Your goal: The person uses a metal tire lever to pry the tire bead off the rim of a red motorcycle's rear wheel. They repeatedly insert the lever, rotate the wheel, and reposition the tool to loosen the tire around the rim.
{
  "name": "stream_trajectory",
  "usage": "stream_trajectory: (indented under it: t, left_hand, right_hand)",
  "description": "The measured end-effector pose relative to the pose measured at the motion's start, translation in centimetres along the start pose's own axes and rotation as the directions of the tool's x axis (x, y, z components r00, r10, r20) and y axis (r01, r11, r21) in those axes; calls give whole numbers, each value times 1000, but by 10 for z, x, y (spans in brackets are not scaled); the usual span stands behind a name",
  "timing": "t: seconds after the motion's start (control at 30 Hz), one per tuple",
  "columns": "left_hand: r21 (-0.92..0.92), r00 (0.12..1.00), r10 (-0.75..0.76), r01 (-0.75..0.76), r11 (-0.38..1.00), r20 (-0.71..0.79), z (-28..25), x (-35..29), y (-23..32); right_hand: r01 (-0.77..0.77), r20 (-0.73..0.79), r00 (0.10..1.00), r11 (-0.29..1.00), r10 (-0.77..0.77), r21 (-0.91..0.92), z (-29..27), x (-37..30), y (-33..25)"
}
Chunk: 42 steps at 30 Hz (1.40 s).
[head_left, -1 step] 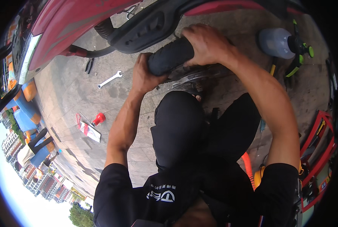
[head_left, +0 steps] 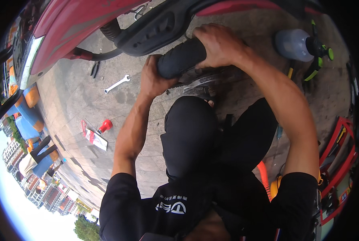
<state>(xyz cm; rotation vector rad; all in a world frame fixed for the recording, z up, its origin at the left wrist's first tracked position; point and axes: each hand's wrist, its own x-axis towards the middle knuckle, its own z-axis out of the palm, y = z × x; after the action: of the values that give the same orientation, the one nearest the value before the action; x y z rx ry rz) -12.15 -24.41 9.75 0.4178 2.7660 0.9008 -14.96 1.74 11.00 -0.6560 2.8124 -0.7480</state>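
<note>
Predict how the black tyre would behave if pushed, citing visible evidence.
The black tyre is probably fairly stiff: no dent shows between the left hand and right hand. Its dull, matte surface seems unlikely to be slippery. Its rounded form suggests it might roll if free.

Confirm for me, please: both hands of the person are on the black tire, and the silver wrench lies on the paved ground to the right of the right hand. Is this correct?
Not quite: the silver wrench lies on the paved ground to the left of the left hand, as the head view shows. Both hands are indeed on the black tire.
</note>
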Motion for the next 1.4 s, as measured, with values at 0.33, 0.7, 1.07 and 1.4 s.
stream_trajectory:
  t: [0.33, 0.7, 1.07, 1.4]
  left_hand:
    - [-26, 1000, 4, -3, 1000, 27, -2, 3, -3]
    - [43, 999, 0, -2, 999, 45, -3, 5, -1]
    - [40, 997, 35, -32, 999, -63, 0, 0, 14]
    - [178, 976, 218, -210, 961, -28, 3, 23, 44]
  right_hand:
    - [38, 41, 998, 999, -37, -21, -10, 3, -1]
    - [5, 89, 996, 999, -1, -51, -13, 8, -5]
    - [19, 13, 1000, 1000, -19, 6, -7, 3, -4]
    - [63, -17, 998, 989, -61, 133, -5, -12, 26]
